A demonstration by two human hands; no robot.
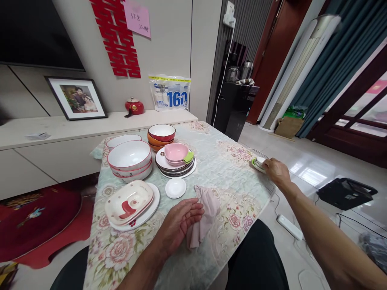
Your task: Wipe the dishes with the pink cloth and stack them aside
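My left hand (182,220) is palm-inward with its fingers stretched out, beside a crumpled pale pink cloth (208,205); I cannot tell whether the fingertips touch it. At the table's right edge, my right hand (276,171) has its fingers on a small white dish (260,160) at the top of a little stack with a green piece (253,162) at its side. A small round white saucer (175,188) lies above my left hand. Left of that, a bear-patterned rectangular bowl (128,201) rests on a white oval plate (155,200).
Large red-rimmed white bowls (129,155), red and orange bowls (161,133), and a plate stack (176,171) topped by a pink bowl with a green handle (177,152) stand farther back. A flowered cloth covers the table (121,251). A power strip (289,227) lies on the floor.
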